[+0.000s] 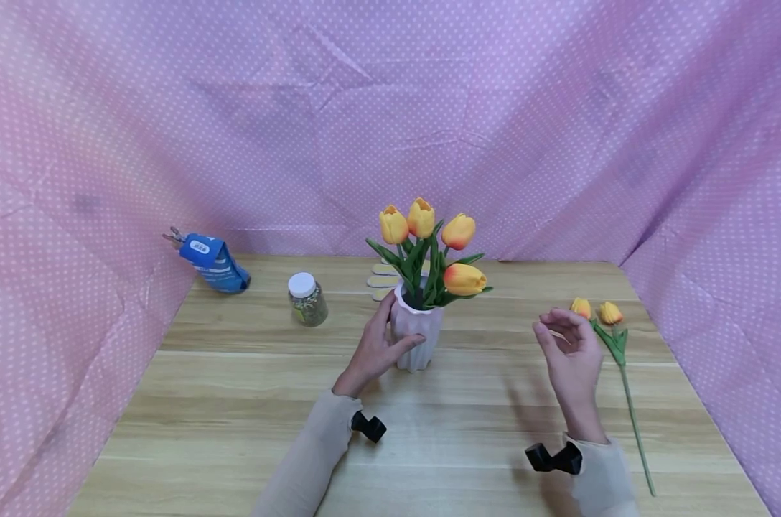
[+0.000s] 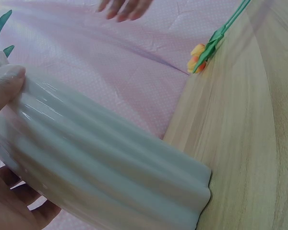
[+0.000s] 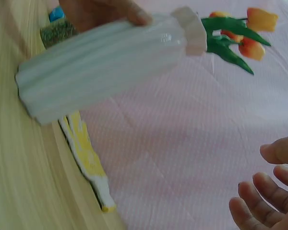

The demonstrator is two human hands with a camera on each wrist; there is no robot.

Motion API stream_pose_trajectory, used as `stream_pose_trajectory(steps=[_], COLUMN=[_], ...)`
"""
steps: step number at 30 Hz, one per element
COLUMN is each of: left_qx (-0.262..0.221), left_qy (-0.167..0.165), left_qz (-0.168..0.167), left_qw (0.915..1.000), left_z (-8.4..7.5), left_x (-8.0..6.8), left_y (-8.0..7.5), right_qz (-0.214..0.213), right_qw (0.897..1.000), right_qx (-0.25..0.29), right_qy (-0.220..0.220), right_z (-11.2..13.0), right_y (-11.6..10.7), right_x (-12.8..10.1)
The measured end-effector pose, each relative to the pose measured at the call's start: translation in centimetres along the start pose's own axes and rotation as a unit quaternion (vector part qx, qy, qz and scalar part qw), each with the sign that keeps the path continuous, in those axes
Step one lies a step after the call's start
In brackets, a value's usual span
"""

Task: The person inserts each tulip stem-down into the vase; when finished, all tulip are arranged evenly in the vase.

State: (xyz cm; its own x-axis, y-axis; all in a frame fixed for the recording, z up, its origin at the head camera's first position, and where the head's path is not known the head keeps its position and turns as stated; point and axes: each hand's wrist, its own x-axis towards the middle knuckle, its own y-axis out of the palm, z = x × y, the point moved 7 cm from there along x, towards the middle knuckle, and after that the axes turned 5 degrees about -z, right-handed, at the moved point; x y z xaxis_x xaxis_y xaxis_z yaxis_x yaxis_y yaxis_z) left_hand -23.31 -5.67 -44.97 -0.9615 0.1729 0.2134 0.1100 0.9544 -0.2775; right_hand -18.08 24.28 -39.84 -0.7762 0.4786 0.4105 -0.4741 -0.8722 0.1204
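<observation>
A white ribbed vase (image 1: 416,337) stands mid-table and holds several orange-yellow tulips (image 1: 429,244). My left hand (image 1: 376,348) grips the vase from its left side, thumb and fingers curled round the ribbed wall (image 2: 110,163). My right hand (image 1: 568,352) hovers above the table to the right of the vase, fingers loosely bent, holding nothing. Just beyond it two loose tulips (image 1: 597,312) lie on the wood, their green stem (image 1: 634,416) running toward the front edge. The right wrist view shows the vase (image 3: 105,62) and my empty fingertips (image 3: 259,196).
A small jar with a white lid (image 1: 306,298) and a blue clipped bag (image 1: 212,262) sit at the back left of the wooden table (image 1: 235,402). Yellow-white gloves (image 1: 382,278) lie behind the vase. Pink dotted cloth (image 1: 390,108) walls three sides.
</observation>
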Motion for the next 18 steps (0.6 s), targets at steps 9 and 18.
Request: stream_pose_trajectory(steps=[9, 18], left_qx=[-0.002, 0.001], left_qy=[0.003, 0.01], left_qz=[-0.001, -0.002], left_qw=[1.0, 0.9999], left_z=[0.0, -0.1], left_x=[0.0, 0.0], left_y=[0.0, 0.0], right_qz=[-0.048, -0.05], right_qw=[0.989, 0.965], right_qx=[-0.138, -0.248], right_qy=[0.035, 0.066], right_z=[-1.9, -4.1], right_y=[-4.4, -7.1], right_x=[0.8, 1.4])
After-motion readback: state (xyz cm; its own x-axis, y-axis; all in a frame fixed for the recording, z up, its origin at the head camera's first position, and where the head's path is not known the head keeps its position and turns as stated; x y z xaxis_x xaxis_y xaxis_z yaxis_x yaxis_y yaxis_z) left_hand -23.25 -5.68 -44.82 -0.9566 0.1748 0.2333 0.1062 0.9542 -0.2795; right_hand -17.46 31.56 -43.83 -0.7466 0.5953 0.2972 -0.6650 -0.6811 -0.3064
